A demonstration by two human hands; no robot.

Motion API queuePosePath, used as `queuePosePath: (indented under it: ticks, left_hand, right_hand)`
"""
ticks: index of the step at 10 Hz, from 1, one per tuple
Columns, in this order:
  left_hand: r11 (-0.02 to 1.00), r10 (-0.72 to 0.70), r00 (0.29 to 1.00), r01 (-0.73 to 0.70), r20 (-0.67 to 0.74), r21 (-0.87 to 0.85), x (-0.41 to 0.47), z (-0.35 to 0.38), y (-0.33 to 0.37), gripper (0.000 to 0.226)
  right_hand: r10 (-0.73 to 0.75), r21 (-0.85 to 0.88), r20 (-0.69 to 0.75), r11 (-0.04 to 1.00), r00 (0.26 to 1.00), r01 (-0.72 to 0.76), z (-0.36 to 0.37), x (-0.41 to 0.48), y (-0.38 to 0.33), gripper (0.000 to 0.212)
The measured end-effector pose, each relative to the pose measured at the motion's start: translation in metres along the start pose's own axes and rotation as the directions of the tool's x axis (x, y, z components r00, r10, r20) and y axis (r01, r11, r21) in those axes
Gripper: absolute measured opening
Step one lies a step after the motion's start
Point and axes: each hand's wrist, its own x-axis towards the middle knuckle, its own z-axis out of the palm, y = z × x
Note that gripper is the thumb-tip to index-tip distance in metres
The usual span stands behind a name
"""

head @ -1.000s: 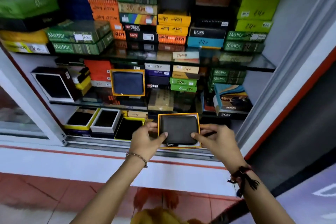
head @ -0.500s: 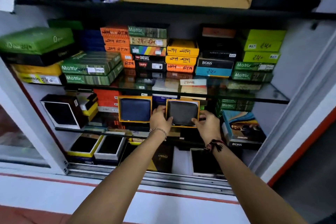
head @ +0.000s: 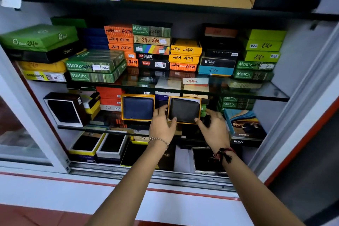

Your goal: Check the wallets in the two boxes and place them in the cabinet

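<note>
A black wallet (head: 184, 109) sits in an orange-rimmed open box (head: 200, 101) that stands tilted upright on the cabinet's middle glass shelf (head: 95, 129). My left hand (head: 161, 124) grips the box's lower left corner, thumb on the wallet. At the lower right corner, my right hand (head: 213, 128) has its fingertips on the box edge. Just left stands a second orange-rimmed box holding a dark blue wallet (head: 138, 107), upright and apart from my hands.
Stacks of green, orange, yellow and black wallet boxes (head: 95, 66) fill the upper glass shelf. A Boss box (head: 242, 128) stands right of my hands. Open boxes with black wallets (head: 86, 143) lie on the bottom shelf. The white sliding door frame (head: 36, 115) is at left.
Both hands lifted the black wallet's box from the bottom of the cabinet to the middle shelf, beside the blue wallet box. My view tilted up and moved closer.
</note>
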Motion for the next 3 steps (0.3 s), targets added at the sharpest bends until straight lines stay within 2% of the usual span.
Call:
queuePosePath:
  ticks: [1,2,3]
  left_hand:
    - [0.993,0.105,0.994,-0.104,-0.018,0.049,-0.028,-0.012,0.003,0.047]
    - [0.947,0.316,0.942,-0.305,-0.112,0.106,-0.051,-0.039,0.024,0.044]
    - [0.903,0.429,0.884,-0.414,-0.185,0.114,-0.051,-0.063,0.042,0.041]
  right_hand:
    - [-0.113,-0.041,-0.023,0.993,0.993,0.112,-0.016,-0.024,-0.011,0.056]
    - [-0.324,-0.035,-0.176,0.946,0.930,0.322,-0.052,-0.048,-0.041,0.047]
    - [-0.440,-0.071,-0.306,0.895,0.844,0.441,-0.079,-0.052,-0.066,0.042]
